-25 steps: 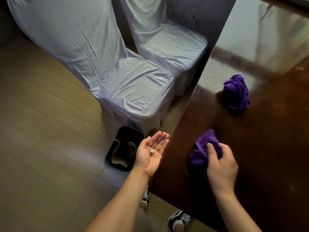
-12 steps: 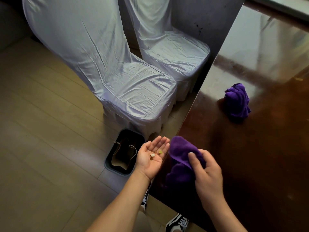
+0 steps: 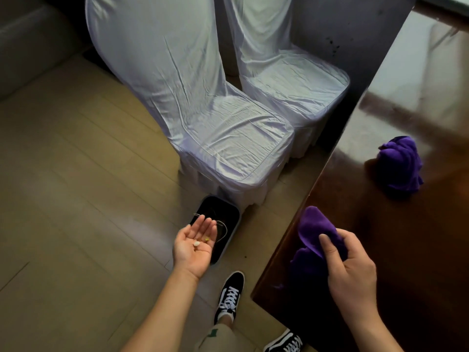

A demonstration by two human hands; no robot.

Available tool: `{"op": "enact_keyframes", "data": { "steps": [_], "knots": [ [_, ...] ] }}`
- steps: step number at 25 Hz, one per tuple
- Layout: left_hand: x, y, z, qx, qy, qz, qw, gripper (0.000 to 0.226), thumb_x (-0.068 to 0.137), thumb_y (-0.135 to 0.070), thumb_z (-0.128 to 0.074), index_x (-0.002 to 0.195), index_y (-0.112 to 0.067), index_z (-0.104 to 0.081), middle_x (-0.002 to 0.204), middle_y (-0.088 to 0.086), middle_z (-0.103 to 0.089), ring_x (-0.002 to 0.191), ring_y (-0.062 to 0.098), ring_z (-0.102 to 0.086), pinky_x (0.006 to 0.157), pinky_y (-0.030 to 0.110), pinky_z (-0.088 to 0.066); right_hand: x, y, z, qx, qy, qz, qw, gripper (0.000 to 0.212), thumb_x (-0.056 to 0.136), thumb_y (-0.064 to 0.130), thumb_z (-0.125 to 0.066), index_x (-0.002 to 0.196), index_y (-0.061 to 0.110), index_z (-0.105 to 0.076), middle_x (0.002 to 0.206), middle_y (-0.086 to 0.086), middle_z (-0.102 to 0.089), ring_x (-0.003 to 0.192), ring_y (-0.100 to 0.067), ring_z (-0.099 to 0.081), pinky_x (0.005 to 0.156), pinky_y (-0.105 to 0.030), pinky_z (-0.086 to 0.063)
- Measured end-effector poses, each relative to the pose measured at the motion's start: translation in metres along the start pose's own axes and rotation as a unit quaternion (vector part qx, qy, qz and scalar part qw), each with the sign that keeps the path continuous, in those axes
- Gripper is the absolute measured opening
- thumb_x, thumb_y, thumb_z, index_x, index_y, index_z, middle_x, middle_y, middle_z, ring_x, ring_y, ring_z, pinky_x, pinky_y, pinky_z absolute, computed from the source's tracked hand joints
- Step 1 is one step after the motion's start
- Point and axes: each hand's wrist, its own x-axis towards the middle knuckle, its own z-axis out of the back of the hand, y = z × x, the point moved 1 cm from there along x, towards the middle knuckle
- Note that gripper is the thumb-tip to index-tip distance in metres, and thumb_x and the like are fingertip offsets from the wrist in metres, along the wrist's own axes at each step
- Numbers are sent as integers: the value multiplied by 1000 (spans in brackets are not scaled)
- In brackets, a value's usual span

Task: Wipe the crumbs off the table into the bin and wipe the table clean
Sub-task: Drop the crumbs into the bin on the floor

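My left hand (image 3: 194,247) is palm up and cupped, carrying two crumbs (image 3: 200,241), one white and one yellow. It hovers over the near edge of the black bin (image 3: 228,219) on the floor. My right hand (image 3: 351,270) grips a purple cloth (image 3: 313,231) at the left edge of the dark glossy table (image 3: 411,250). A second purple cloth (image 3: 399,165) lies bunched up farther back on the table.
Two chairs in pale lilac covers (image 3: 228,138) stand beside the table, the nearer one right behind the bin. My feet in black-and-white sneakers (image 3: 229,295) are on the wooden floor by the table's corner.
My left hand has moved left from the table edge to above the bin, still carrying the crumbs. My right hand has slid the cloth to the table's left edge.
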Motion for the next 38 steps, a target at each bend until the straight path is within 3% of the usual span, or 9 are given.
{"op": "enact_keyframes", "data": {
  "steps": [5,8,14,17,19,26,31,34,38],
  "knots": [
    [38,-34,20,100,-94,-55,989,33,94,-23,-40,85,-6,-67,73,7,-61,67,18,-56,64,28,-45,1,-21,-8,-113,8,59,992,31,87,37,-57,108,16,-64,92,4,-61,80,-17,-56,67,-29,-43],
    [58,-34,24,160,-109,-70,979,36,95,-24,-40,84,-5,-68,68,7,-62,64,18,-56,62,28,-45,0,-29,-15,-126,-4,98,987,21,93,31,-62,108,16,-63,98,2,-65,83,-17,-53,70,-22,-39],
    [88,-21,31,260,-131,-86,953,38,97,-21,-38,84,-1,-68,69,10,-62,63,21,-57,60,29,-48,5,-39,-25,-116,-9,100,988,35,89,40,-54,111,14,-62,104,-1,-65,86,-16,-52,77,-14,-38],
    [96,-19,32,274,-131,-95,948,39,97,-21,-38,82,-1,-69,65,9,-63,61,20,-56,58,27,-49,1,-43,-25,-103,-24,113,988,34,90,41,-54,112,16,-61,105,-1,-65,86,-16,-53,78,-15,-38],
    [98,-16,30,296,-138,-98,940,39,97,-20,-37,78,-3,-67,59,6,-62,59,19,-53,53,24,-47,2,-40,-23,-107,-29,106,988,31,92,37,-54,110,13,-63,104,-5,-66,85,-20,-53,76,-24,-40],
    [104,-16,30,358,-136,-122,915,35,93,-20,-40,84,-3,-69,75,10,-61,63,18,-55,59,26,-49,3,-41,-27,-104,-33,112,988,28,93,35,-56,110,13,-61,104,-5,-65,88,-18,-53,74,-26,-39],
    [105,-6,23,383,-121,-126,907,32,93,-19,-42,88,-7,-71,82,10,-64,72,19,-59,72,30,-51,3,-43,-28,-100,-32,111,988,30,93,38,-55,111,14,-60,105,-5,-65,87,-20,-53,73,-32,-43],
    [104,-3,18,389,-120,-123,905,33,95,-23,-40,95,-9,-70,92,7,-68,88,18,-62,86,31,-47,3,-41,-28,-103,-30,109,988,32,93,38,-54,110,12,-61,104,-5,-64,86,-19,-53,71,-31,-42],
    [106,-3,11,419,-127,-121,891,42,97,-32,-39,119,-6,-64,115,2,-65,110,14,-57,90,28,-35,3,-41,-27,-98,-29,107,989,34,93,40,-53,110,12,-61,105,-5,-65,86,-20,-54,71,-32,-42]
  ]
}}
